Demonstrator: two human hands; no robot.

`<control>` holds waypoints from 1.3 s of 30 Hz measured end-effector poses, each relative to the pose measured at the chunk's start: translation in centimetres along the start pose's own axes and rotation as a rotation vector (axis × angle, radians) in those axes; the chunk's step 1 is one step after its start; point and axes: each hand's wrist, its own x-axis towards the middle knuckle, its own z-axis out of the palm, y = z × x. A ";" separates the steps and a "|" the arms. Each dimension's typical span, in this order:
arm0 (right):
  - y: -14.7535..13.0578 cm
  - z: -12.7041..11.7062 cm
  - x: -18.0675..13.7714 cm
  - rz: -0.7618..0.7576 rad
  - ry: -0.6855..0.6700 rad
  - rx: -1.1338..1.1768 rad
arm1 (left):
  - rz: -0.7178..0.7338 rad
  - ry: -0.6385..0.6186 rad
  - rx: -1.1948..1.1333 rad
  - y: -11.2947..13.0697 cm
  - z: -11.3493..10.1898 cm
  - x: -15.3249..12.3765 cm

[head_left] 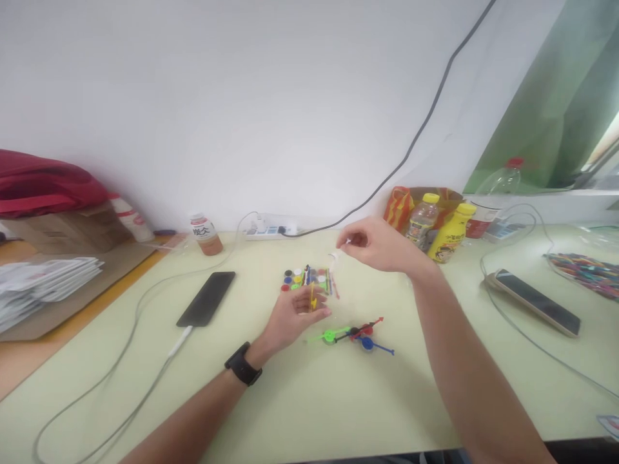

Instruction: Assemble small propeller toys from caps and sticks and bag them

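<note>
My left hand [294, 316], with a black band on its wrist, has its fingers closed around a small yellow arrow spinner [314, 301]. Higher and to the right, my right hand [380, 245] pinches a tiny white piece [347, 241] whose kind is too small to tell. Behind my left hand lie several coloured round discs [289, 273] and thin arrow pieces [331, 283], partly covered by my fingers. Closer to me rest a green arrow spinner [329, 336], a blue arrow spinner [368, 344], and black and red ones, overlapping one another on the table [300, 412].
On the left are a charging black phone [207, 299], a drink bottle [206, 233] and stacked white packets [58, 283]. A power strip [271, 229] sits by the wall. Rightward stand a yellow bottle [452, 232], another phone [536, 301] and a colourful pile of pieces [585, 272].
</note>
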 end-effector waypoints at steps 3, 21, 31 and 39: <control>-0.8 0.7 -0.1 0.014 -0.009 -0.056 | 0.047 0.047 0.046 0.0 0.2 -0.1; -3.8 3.0 -0.1 -0.105 -0.127 -0.137 | -0.015 0.059 -0.266 -0.5 0.8 0.2; -0.6 -0.8 -0.7 -0.067 0.116 -0.014 | -0.229 0.117 -0.737 -0.2 -0.2 0.6; 1.8 3.5 0.0 -0.001 -0.757 -0.106 | -0.120 0.299 -0.474 -0.5 -0.5 1.0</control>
